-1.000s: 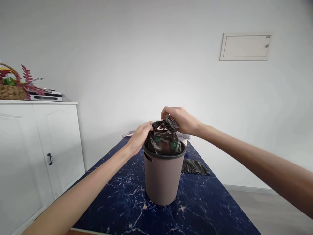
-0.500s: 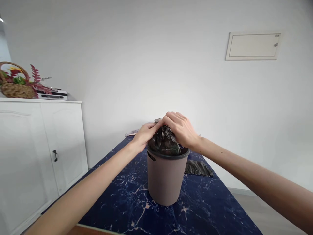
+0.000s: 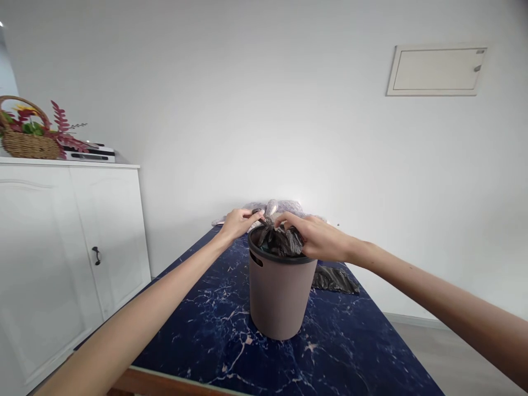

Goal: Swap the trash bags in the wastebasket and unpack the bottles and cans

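Observation:
A taupe trash can (image 3: 280,297) with a dark rim stands upright on the blue marbled table. Inside its mouth sits a black garbage bag (image 3: 284,241), its gathered top rising above the rim. My left hand (image 3: 239,222) pinches a twisted end of the bag at the upper left of the can. Over the right side of the rim, my right hand (image 3: 319,236) has its fingers curled, thumb and forefinger closed on the bag's gathered top. What lies inside the bag is hidden.
Right of the can lies a folded black plastic bag (image 3: 336,279). Behind it, against the wall, is a grey fluffy thing (image 3: 291,207). A white cabinet (image 3: 111,231) stands at left, with a wicker flower basket (image 3: 31,146) on top.
My hands have moved apart and lower. The bag's top is now drawn into a narrow twist between them, and the grey fluffy thing behind has come into view.

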A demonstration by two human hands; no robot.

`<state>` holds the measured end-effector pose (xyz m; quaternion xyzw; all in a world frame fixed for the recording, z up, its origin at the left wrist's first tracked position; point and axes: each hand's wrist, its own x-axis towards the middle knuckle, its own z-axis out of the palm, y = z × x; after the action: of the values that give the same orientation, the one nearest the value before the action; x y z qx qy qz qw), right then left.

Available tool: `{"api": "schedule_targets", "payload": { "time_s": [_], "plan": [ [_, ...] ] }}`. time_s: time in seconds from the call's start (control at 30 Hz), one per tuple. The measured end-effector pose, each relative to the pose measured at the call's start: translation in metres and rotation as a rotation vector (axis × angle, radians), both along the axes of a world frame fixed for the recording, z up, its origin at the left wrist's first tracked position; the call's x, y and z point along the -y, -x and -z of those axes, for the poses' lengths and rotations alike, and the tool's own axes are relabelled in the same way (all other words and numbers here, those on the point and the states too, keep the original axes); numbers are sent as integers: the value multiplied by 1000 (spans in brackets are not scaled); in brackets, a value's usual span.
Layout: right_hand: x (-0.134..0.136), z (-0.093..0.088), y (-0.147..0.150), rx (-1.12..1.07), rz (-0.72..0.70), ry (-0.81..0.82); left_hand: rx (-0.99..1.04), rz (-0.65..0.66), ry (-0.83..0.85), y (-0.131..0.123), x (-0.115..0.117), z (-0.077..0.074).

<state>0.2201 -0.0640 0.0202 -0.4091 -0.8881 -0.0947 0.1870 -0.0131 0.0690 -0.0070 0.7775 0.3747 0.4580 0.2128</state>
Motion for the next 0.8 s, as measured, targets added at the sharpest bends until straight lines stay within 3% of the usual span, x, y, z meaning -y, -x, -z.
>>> {"api": "schedule_targets", "payload": {
  "time_s": [0.3,0.57,0.7,0.8],
  "plan": [
    [8,9,-18,-218,30,192,17,27,38,5,2,5],
    [1,-3,-2,-306,124,159,135,231,42,-6,38,-20],
    [-13,-2,12,-269,157,148,132,352,-70,-19,56,-31],
    [-25,2,15,-275,205,167,95,334,-158,-22,61,-32]
  ]
}}
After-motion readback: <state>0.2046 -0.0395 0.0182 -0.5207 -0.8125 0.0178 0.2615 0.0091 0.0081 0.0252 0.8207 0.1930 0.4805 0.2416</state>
